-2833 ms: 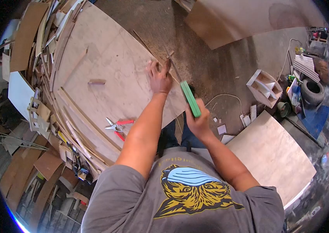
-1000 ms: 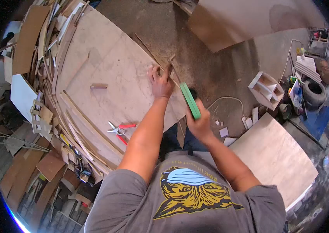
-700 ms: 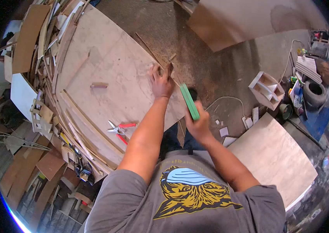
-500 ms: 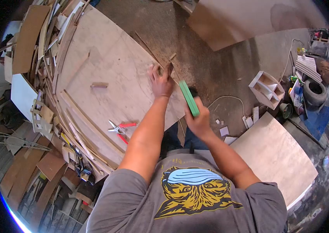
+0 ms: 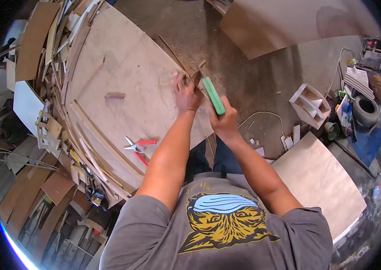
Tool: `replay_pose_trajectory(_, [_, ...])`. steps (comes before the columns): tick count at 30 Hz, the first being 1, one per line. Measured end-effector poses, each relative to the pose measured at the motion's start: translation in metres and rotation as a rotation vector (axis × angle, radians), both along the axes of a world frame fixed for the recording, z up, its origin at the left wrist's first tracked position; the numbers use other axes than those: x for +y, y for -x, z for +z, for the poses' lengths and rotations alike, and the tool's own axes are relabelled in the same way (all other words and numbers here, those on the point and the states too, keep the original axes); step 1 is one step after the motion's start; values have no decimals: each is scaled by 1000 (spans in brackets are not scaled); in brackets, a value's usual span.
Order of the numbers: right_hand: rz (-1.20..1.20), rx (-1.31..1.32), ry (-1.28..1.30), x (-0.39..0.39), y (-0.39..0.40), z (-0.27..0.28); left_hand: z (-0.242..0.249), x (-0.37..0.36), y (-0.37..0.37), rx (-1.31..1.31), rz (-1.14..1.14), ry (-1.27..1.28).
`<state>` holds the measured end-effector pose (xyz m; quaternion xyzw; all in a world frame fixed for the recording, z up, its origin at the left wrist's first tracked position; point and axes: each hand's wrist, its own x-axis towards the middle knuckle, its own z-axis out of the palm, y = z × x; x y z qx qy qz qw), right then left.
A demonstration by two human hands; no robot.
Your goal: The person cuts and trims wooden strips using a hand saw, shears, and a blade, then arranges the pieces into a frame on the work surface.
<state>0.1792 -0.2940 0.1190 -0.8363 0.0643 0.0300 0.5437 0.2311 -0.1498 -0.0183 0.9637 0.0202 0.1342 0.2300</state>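
My right hand point(image 5: 224, 119) is closed around the green handle point(image 5: 214, 96) of a handsaw. The saw's thin blade is blurred and points away from me, beside my left fingers. My left hand point(image 5: 188, 94) lies at the right edge of a large plywood board point(image 5: 132, 81), its fingers bent and pressing on a narrow wooden strip point(image 5: 175, 57) along that edge. Part of the strip is hidden under the hand. Red-handled snips point(image 5: 138, 146) rest with jaws apart on the board near my left forearm. A short wood block point(image 5: 115, 96) lies farther left.
Long wooden strips point(image 5: 100, 135) and a pile of offcuts point(image 5: 37, 40) line the left side. On the right are a wooden box with dividers point(image 5: 310, 106), a plywood sheet point(image 5: 321, 175) and a tire point(image 5: 365, 110). Sawdust and a cable point(image 5: 267, 112) lie on the floor.
My right hand and the saw have moved forward and slightly left, away from my body. My left hand stays in place on the strip.
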Motion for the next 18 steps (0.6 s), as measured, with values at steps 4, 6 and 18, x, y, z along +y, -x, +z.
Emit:
replay_pose_trajectory(4, [-62, -114, -33, -4, 40, 20, -2, 1, -9, -2, -3, -17])
replay_pose_trajectory(6, [-23, -23, 36, 1, 14, -10, 2, 0, 0, 12, -15, 24])
replay_pose_trajectory(18, [14, -58, 29, -5, 12, -1, 0, -2, -1, -6, -1, 8])
